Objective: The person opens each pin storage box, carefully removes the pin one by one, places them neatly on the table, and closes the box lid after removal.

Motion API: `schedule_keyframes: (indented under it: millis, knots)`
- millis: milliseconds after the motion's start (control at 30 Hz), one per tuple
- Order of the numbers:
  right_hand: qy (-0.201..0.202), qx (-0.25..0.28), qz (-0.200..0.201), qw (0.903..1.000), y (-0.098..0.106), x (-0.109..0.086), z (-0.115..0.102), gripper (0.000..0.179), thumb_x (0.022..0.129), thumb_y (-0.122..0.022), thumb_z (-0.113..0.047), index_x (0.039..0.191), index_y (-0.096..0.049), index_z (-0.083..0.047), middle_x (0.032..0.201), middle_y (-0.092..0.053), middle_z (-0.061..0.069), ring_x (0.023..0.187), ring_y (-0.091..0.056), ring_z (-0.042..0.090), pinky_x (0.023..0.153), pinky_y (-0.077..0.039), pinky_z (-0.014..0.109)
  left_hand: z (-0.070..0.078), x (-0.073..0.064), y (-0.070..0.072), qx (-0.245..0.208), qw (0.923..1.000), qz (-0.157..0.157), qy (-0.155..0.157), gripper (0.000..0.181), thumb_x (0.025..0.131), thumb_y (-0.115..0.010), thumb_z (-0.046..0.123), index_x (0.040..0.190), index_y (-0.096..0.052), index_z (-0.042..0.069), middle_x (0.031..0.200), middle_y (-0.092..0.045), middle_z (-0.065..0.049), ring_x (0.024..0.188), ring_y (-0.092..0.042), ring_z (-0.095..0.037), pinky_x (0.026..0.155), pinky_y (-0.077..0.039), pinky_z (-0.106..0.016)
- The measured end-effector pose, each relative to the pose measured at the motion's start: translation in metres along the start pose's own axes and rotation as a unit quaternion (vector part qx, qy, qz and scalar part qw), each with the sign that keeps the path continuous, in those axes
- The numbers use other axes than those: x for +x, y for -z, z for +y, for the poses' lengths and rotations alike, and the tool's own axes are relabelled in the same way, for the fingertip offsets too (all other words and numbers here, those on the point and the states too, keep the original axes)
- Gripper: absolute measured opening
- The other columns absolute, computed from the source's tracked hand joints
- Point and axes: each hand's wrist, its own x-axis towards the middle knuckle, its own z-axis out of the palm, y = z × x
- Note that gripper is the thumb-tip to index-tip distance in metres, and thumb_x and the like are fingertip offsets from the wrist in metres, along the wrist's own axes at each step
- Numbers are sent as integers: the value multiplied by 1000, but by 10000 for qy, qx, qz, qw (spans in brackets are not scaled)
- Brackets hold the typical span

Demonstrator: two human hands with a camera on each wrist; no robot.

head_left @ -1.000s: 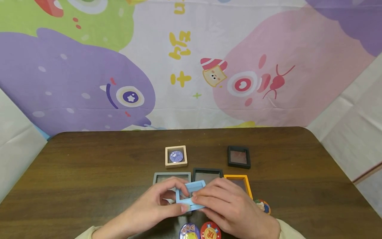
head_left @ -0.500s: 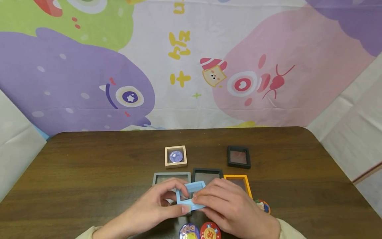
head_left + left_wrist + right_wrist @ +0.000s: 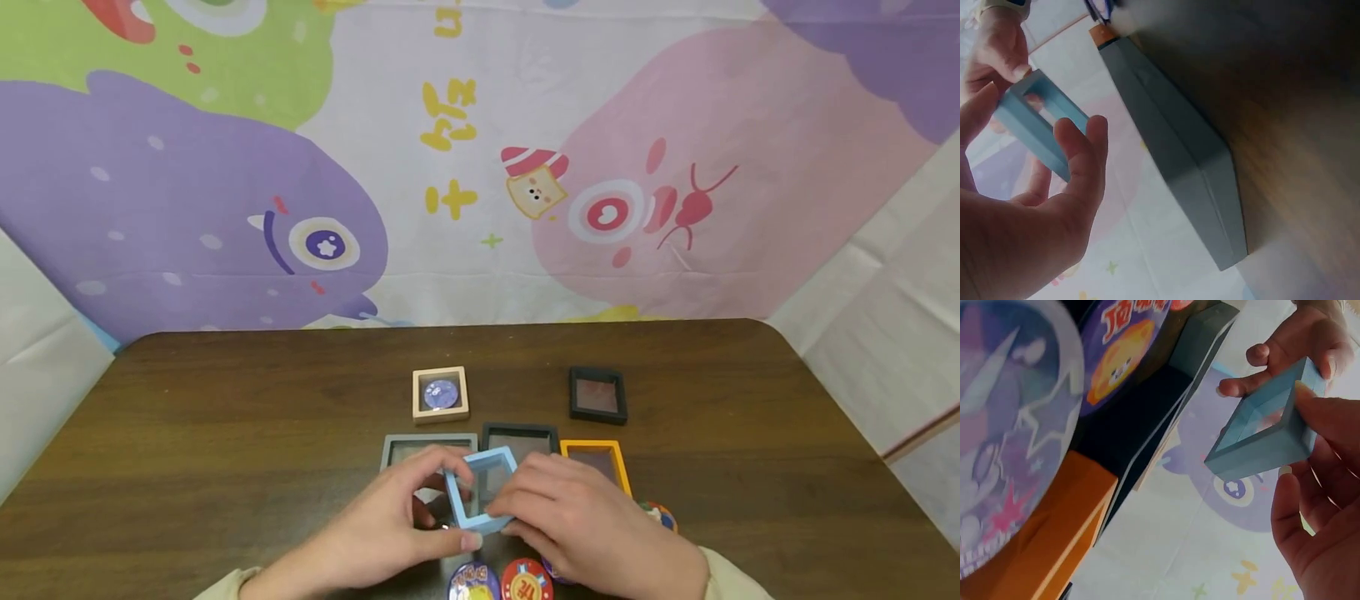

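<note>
Both hands hold a small light blue display frame (image 3: 480, 523) above the table, with clear film across its opening. My left hand (image 3: 397, 510) grips its left side, thumb at the near lower corner and fingers at the far left edge. The right hand (image 3: 581, 512) pinches its right side between thumb and fingers. In the right wrist view the blue frame (image 3: 1260, 453) is tilted, and the right thumb presses its rim. Several round badges lie close below, among them a purple badge (image 3: 474, 581) and a red badge (image 3: 527, 579); another is partly hidden by the right hand.
A grey frame (image 3: 431, 438), a black frame (image 3: 521, 429) and a yellow frame (image 3: 619, 462) lie in a row behind the hands. Farther back are a beige frame (image 3: 417, 397) holding a purple badge and a second black frame (image 3: 597, 417). One colourful badge (image 3: 666, 518) shows beside the right hand.
The blue frame has turned in the hands, so its opening shows larger and squarer. The left thumb has shifted slightly down. Part of a purple badge now shows beside the red one.
</note>
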Motion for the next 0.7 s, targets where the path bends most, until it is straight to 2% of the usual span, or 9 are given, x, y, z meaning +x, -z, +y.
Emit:
schedule_keyframes:
  millis: [167,267,367,467,533,700]
  knots:
    - [-238,-82,15,9997,6,-1,9,20,87,-77,-8,104,-69,-14,101,-64,-9,92,-57,10,85,-49,21,1,0,2,-83,9992,389,-108,40,85,-81,31,117,-58,20,136,-56,-2,106,-64,-26,72,-54,-29]
    - [-689,-266,-62,9972,16,0,18,24,85,-78,-5,102,-65,-16,100,-60,-10,92,-55,9,78,-49,22,3,0,6,-169,9987,477,-65,36,89,-77,30,118,-58,18,131,-58,-2,107,-64,-24,75,-53,-30]
    - [-1096,-645,-207,9917,24,2,36,22,86,-75,-1,94,-61,-16,94,-54,-8,87,-51,11,72,-48,26,6,0,10,-143,9988,454,-60,31,92,-73,30,116,-60,18,127,-60,-2,106,-64,-18,78,-52,-31]
    - [-1397,-976,-577,9837,26,5,59,22,85,-76,2,88,-63,-15,90,-52,-5,83,-49,13,69,-48,26,9,0,12,-86,9992,374,-58,26,94,-71,31,115,-61,18,124,-62,-1,104,-64,-14,79,-51,-31]
    - [-1581,-1100,-953,9766,24,8,71,19,84,-77,3,86,-68,-14,91,-54,-3,84,-52,14,71,-51,27,10,0,11,-60,9994,330,-100,25,94,-70,32,113,-62,18,123,-63,0,102,-64,-13,78,-50,-31]
    - [-1747,-1120,-1791,9617,8,17,88,19,86,-71,8,89,-74,-10,95,-57,1,88,-57,18,79,-54,30,8,-2,11,-77,9995,263,-144,24,95,-69,32,111,-63,17,120,-64,-1,100,-64,-12,76,-51,-30]
